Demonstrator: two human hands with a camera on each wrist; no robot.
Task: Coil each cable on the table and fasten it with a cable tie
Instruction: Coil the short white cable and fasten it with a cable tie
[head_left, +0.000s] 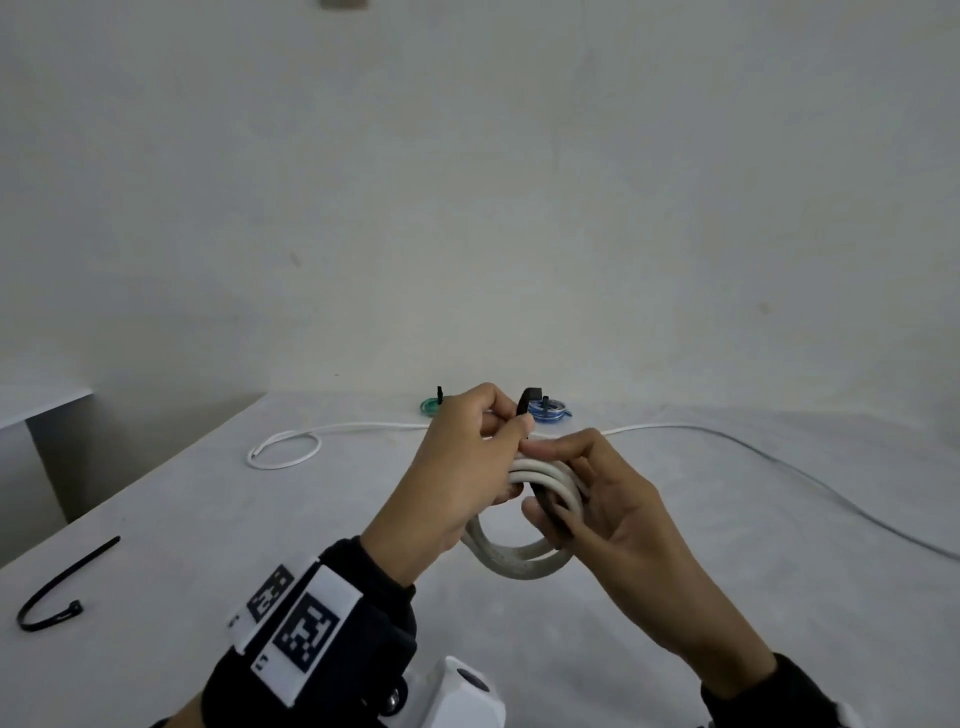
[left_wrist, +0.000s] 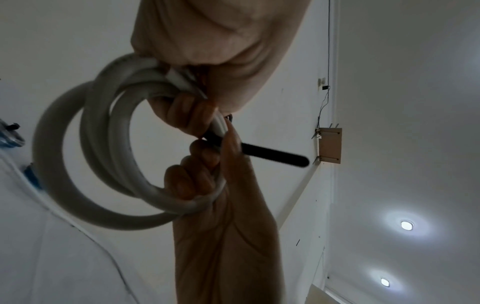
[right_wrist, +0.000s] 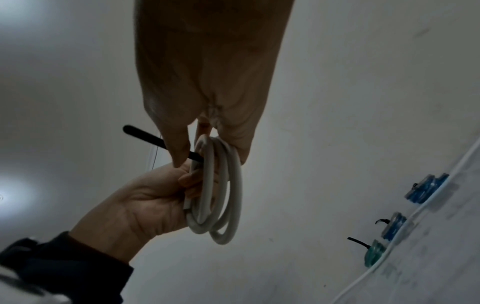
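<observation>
A white cable coil (head_left: 519, 564) of about three loops is held up over the table (head_left: 208, 519) between both hands. My left hand (head_left: 511, 441) grips the top of the coil, fingers curled round the strands (right_wrist: 187, 185). A black cable tie (head_left: 549, 512) wraps across the coil, and its upper end (head_left: 527, 401) arches above my left forefinger. My right hand (head_left: 566, 483) pinches the tie against the coil (left_wrist: 78, 164), thumb on the strap. The tie's free end (left_wrist: 275, 154) juts out past the right thumb; it shows as a black strap (right_wrist: 142, 136) in the right wrist view.
A long loose white cable (head_left: 291, 447) runs across the back of the table and off to the right (head_left: 779, 457). Behind the hands lie a tied green coil (head_left: 430, 406) and a tied blue coil (head_left: 549, 414). A spare black tie (head_left: 57, 587) lies front left near the table edge.
</observation>
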